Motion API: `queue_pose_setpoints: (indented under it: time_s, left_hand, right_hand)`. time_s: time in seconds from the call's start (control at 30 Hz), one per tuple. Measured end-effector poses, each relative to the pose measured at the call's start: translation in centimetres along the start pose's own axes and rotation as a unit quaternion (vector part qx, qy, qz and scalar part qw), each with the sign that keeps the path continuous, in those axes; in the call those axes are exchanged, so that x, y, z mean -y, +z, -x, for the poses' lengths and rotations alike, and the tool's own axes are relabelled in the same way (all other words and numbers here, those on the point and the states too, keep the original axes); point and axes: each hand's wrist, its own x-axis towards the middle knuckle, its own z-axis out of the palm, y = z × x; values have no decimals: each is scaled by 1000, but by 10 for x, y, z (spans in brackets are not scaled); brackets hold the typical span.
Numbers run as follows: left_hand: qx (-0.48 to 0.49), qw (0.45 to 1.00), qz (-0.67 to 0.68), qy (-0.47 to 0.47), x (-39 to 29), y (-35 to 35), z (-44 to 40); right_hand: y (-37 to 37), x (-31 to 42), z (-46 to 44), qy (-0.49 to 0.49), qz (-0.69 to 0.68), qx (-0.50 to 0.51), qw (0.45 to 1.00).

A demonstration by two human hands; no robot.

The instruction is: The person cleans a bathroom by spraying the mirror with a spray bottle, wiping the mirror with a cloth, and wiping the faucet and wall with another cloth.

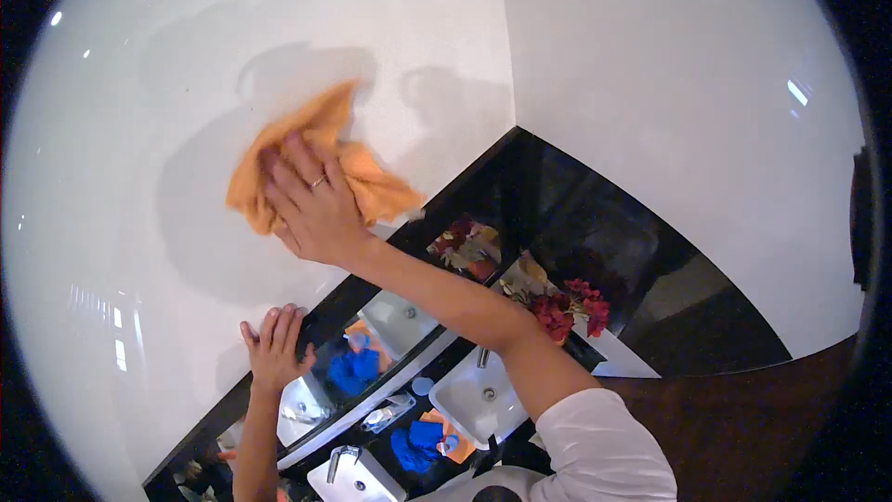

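Note:
An orange cloth (381, 188) lies bunched against the white wall (446, 28). My right hand (316, 209), with a ring on one finger, presses on the cloth; its fingers are slightly blurred and the cloth spreads out on both sides of them. Lower down and to the left, my left hand (276, 349) rests against the wall just above the dark mirror frame, fingers spread, with nothing in it.
Below are two white sinks (465, 400) with taps, blue cloths (413, 446), another orange cloth (458, 446) and a wrapped packet (386, 414). Red flowers (556, 316) stand near the corner, beside black wall panelling (650, 251). The mirror (400, 316) reflects several of these things.

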Motion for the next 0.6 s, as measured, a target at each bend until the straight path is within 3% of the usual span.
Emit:
queue_pose_setpoints:
  time_s: [0.07, 0.1, 0.13, 0.2, 0.37, 0.43, 0.47, 0.5, 0.53, 0.6]
  left_hand:
    - [14, 1000, 15, -1, 3, 0, 0]
    - [11, 1000, 12, -3, 5, 0, -2]
    - [1, 1000, 10, 2, 4, 0, -4]
    - [-9, 1000, 6, -1, 1, 0, -6]
    - [2, 1000, 3, 14, 3, 0, -6]
    - [6, 1000, 3, 8, 2, -1, -7]
    - [11, 1000, 7, 10, 2, -3, -7]
    - [16, 1000, 4, 8, 1, -3, -4]
    - [16, 1000, 8, 6, 0, -1, -3]
    - [12, 1000, 6, 6, 5, -1, -3]
  right_hand:
    - [-23, -30, -6, 3, 7, 26, 1000]
    - [-42, -54, -13, 35, -42, -44, 998]
    - [-36, -82, -16, 52, -198, -88, 975]
    - [-24, -138, -22, 39, -506, -188, 841]
    - [20, -118, -28, 116, -731, -223, 635]
    - [25, -85, -39, 129, -772, -228, 580]
    - [2, -25, -54, 44, -434, -100, 894]
    - [4, 7, -54, -19, -274, -63, 960]
    - [7, 38, -53, -90, -110, -50, 989]
    - [2, 12, -55, -103, -45, -35, 993]
